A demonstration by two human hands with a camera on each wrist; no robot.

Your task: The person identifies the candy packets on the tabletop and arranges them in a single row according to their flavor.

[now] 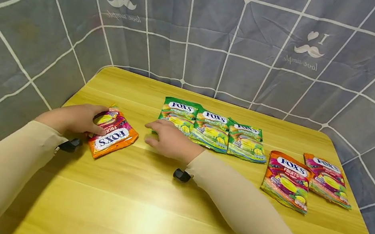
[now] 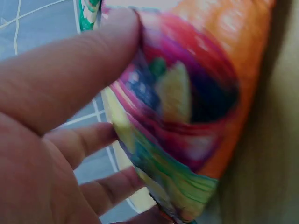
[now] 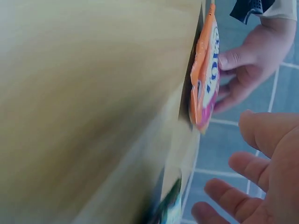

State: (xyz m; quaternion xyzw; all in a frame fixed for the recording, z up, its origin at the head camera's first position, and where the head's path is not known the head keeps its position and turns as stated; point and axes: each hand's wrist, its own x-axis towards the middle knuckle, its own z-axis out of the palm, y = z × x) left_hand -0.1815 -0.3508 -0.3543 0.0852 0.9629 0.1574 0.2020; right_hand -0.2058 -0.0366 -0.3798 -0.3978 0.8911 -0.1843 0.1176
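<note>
At the left of the table, my left hand [image 1: 80,118] grips an orange and red bag of Fox's Fruits candy [image 1: 113,134]. The bag lies turned with its lettering upside down. In the left wrist view the thumb [image 2: 112,39] presses on the printed face while the other fingers [image 2: 110,186] curl at the bag's edge. My right hand [image 1: 173,141] is over the table with fingers apart and holds nothing. It overlaps the lower left of a green Fox's Spring Tea bag [image 1: 179,112], the leftmost of three in a row.
The middle green bag [image 1: 211,130] and the right green bag [image 1: 247,142] lie side by side. Farther right are two more orange and red bags, a nearer one [image 1: 287,182] and an outer one [image 1: 328,180]. A grey checked curtain [image 1: 207,31] surrounds the wooden table [image 1: 143,215].
</note>
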